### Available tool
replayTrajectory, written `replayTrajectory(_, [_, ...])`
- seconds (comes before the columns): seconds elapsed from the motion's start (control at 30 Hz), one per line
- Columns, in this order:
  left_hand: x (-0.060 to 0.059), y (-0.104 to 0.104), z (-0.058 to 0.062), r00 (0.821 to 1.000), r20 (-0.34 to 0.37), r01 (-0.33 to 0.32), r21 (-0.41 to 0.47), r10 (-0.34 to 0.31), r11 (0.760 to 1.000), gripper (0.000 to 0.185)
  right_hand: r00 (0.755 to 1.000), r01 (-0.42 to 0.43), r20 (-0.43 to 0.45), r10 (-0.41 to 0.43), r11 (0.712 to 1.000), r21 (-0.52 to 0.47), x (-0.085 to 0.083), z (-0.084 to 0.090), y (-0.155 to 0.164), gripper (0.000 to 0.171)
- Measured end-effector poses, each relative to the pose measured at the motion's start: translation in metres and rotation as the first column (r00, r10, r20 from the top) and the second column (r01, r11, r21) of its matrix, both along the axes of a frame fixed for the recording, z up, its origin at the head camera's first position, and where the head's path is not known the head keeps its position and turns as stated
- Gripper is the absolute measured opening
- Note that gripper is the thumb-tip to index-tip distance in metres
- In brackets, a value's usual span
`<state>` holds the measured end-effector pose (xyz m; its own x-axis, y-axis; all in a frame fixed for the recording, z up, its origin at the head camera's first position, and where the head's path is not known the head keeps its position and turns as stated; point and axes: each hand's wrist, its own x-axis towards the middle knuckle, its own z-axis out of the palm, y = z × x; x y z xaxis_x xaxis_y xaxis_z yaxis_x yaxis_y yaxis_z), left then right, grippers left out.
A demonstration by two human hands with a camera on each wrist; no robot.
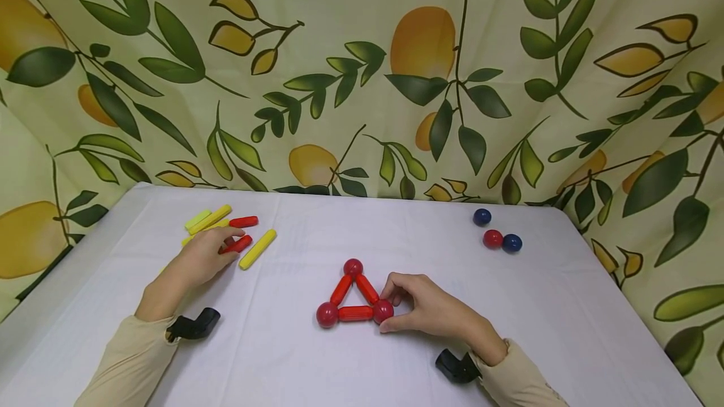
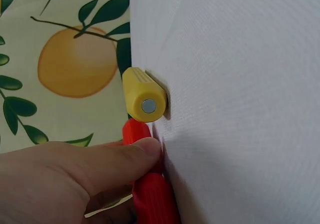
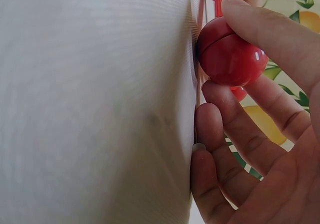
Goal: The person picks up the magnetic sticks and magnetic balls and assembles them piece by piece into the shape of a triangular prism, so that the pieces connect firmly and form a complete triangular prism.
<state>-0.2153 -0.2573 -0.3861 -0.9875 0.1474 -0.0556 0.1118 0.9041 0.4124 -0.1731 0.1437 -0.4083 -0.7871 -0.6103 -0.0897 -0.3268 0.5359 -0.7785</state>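
A triangle of three red rods joined by three red balls lies flat on the table. My right hand holds the ball at its right corner, thumb on one side and fingers on the other. At the left, my left hand pinches a red magnetic rod between thumb and fingers, close to the tabletop. In the left wrist view, another red rod sits near that hand, and a yellow rod shows a round metal end.
Behind the left hand lie several yellow rods and a red rod; one yellow rod lies to its right. At the back right are two blue balls and a red ball. A patterned curtain hangs behind the white-covered table.
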Motion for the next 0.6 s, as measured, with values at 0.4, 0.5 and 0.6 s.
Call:
replayTrajectory(0.4, [-0.0017,-0.001,-0.0006,0.997,-0.065,0.041,0.045,-0.038,0.998,0.035,1.0,0.002,0.004,-0.002,1.0,0.0,-0.0006,0.0003,0.0,0.035])
replayTrajectory(0.5, [-0.001,0.0001,0.0015,0.997,-0.081,0.008,0.085,-0.002,0.996,0.035,1.0,0.002,0.005,-0.002,1.0,0.002,-0.0006,0.0004,0.0,0.035])
replayTrajectory(0.6, [-0.0001,0.0018,0.0038,0.996,-0.078,-0.026,0.124,0.036,0.992,0.037,1.0,0.002,0.005,-0.002,1.0,0.006,-0.0006,0.0005,0.0,0.035])
